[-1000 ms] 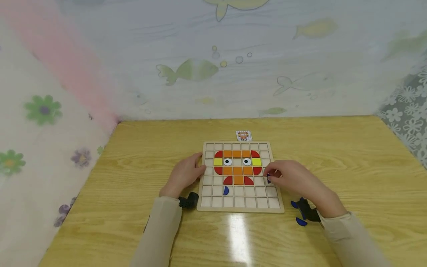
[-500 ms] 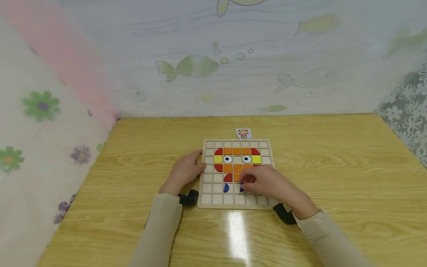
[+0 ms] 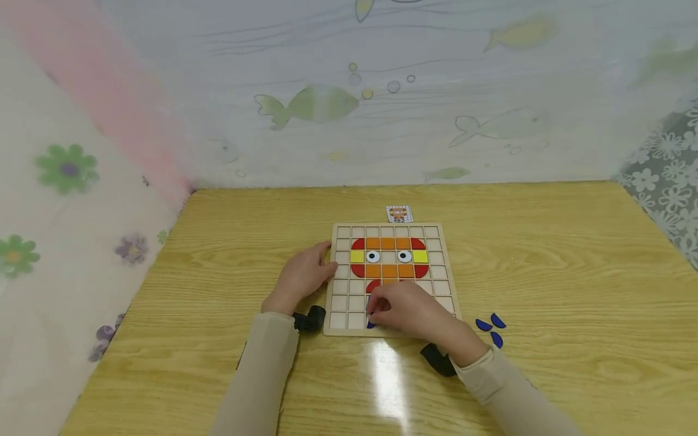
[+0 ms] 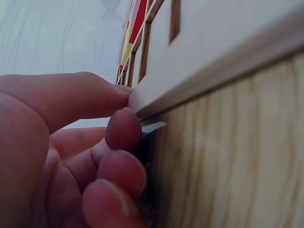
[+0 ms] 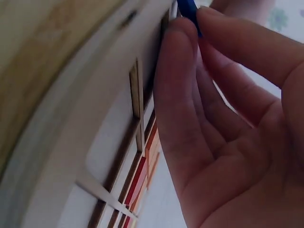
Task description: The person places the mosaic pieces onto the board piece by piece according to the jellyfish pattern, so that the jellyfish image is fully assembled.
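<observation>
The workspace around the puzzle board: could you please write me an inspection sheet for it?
Surface: wooden table, with glare near the front edge.
Job's things: wooden grid board with red, orange and yellow tiles and two eye pieces; a blue piece at the right hand's fingertips.
Clutter: three loose blue pieces right of the board; small pattern card behind it.
Grippers: left hand touches the board's left edge; right hand pinches the blue piece over the board's lower rows.
Cables: nothing seen.
Surroundings: fish-print curtain behind, flower-print cloth at the left.
</observation>
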The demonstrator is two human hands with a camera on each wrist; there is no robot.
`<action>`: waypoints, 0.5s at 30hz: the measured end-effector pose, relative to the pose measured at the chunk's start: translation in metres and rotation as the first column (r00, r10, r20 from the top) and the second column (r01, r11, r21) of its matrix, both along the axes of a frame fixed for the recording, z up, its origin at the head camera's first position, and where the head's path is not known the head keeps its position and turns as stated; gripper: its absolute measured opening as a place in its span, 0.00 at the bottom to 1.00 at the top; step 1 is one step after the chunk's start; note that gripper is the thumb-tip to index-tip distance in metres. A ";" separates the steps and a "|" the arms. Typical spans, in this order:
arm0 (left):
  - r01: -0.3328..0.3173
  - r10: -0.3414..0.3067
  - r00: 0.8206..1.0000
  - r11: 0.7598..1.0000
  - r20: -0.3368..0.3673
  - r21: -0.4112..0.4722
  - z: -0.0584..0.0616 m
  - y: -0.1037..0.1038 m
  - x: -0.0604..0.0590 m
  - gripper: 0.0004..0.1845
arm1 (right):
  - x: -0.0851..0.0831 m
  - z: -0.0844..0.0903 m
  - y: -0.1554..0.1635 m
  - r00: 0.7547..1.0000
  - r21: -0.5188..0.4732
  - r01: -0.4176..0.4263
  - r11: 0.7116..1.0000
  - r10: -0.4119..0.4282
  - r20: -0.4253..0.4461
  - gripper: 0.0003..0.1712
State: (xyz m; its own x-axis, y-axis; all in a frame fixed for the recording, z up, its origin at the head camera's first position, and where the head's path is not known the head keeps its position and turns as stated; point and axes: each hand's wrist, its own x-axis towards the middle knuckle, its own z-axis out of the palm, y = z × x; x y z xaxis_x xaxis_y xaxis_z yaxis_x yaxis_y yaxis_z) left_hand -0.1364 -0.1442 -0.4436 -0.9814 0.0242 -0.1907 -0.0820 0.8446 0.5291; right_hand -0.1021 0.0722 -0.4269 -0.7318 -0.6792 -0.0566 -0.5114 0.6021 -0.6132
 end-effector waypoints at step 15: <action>-0.013 0.013 1.000 1.000 0.020 -0.009 0.004 0.002 0.001 0.30 | 0.002 -0.001 0.000 0.998 0.025 0.003 1.000 -0.002 -0.057 0.02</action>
State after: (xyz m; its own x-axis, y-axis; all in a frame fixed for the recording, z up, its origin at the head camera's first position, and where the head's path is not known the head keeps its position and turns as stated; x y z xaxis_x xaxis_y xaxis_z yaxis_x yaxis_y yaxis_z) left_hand -0.1350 -0.1419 -0.4393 -0.9776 0.0097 -0.2103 -0.1034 0.8480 0.5198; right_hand -0.1002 0.0719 -0.4282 -0.7360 -0.6763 -0.0320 -0.5436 0.6185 -0.5674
